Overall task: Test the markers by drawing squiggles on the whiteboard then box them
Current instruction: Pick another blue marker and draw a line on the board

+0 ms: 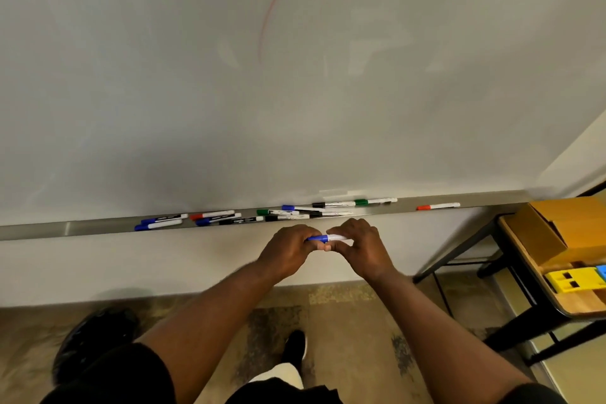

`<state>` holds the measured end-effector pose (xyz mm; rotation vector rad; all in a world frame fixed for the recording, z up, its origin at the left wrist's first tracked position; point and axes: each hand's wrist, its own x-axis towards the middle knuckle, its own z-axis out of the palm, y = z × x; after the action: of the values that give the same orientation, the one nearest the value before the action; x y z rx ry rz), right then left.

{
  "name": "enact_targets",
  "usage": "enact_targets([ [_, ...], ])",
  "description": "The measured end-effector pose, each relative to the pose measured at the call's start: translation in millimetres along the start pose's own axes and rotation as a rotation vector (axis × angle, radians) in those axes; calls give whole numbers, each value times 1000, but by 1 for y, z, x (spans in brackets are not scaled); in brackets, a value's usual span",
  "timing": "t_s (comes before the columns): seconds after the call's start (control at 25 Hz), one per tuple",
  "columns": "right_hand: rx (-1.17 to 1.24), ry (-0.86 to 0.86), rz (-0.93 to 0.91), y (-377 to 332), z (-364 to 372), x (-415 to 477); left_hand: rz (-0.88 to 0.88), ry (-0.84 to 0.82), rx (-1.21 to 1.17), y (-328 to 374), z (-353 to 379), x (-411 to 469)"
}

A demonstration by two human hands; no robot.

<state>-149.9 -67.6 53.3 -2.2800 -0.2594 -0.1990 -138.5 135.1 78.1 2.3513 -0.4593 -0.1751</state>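
Whiteboard (164, 75): largest item, filling the upper view. Bears one faint red squiggle (277, 0) near top centre, running downward.

Floor (344, 321): mottled tan and dark, below the wall. Carries two dark shoes, partly hidden by the arms.

Marker tray (65, 228): long grey metal ledge along the board's lower edge. Holds about a dozen capped markers lying flat, white-barrelled, in three lots:
- left cluster (196, 220): blue, red and black caps, some touching or overlapping;
- middle cluster (321, 208): green, blue and black caps, closely packed, directly beyond the hands;
- lone red-capped marker (437, 206): well apart, toward the tray's right end.

Side table (524, 289): black frame, wooden top, at right edge of view. Supports three items:
- cardboard box (557, 233): tan, at the far end of the top, flaps up; contents impossible to tell from this angle;
- yellow block (572, 282): plastic, with dark rectangular slots, just in front of the box;
- blue piece (601, 272): touching the yellow block, cut off by the frame edge.

Left hand (288, 252): below the tray, clear of it, fingers curled round the blue cap end of the blue marker (328, 238).

Right hand (360, 246): just beside the left, fingertips pinching the white barrel of the same marker.

Blue marker: held level between both hands, in front of the wall just under the middle cluster, cap meeting barrel in the gap between the hands.
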Motion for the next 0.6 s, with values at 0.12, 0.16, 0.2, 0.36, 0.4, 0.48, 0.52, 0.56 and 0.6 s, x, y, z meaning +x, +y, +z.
enact_targets([
  [0.12, 48, -15, -28, -21, 5, 4, 20, 50, 46, -2, -19, -17],
  [0.16, 50, -4, -41, -29, 6, 6, 35, 73, 56, -1, -25, -21],
  [0.2, 50, 17, -52, -37, 8, 9, 50, 104, 72, -2, -31, -24],
  [0.36, -35, 158, -79, -68, 17, 25, 82, 249, 125, -8, -58, -30],
  [0.4, -40, 179, -82, -75, 20, 29, 86, 265, 139, -12, -66, -30],
  [0.48, -27, 211, -128, -87, 25, 38, 93, 299, 154, -21, -85, -33],
  [0.52, -20, 218, -153, -94, 26, 42, 98, 309, 153, -26, -97, -33],
  [0.56, -7, 217, -168, -101, 26, 45, 109, 321, 151, -30, -110, -33],
  [0.6, 9, 221, -179, -107, 25, 50, 121, 337, 157, -34, -124, -31],
])
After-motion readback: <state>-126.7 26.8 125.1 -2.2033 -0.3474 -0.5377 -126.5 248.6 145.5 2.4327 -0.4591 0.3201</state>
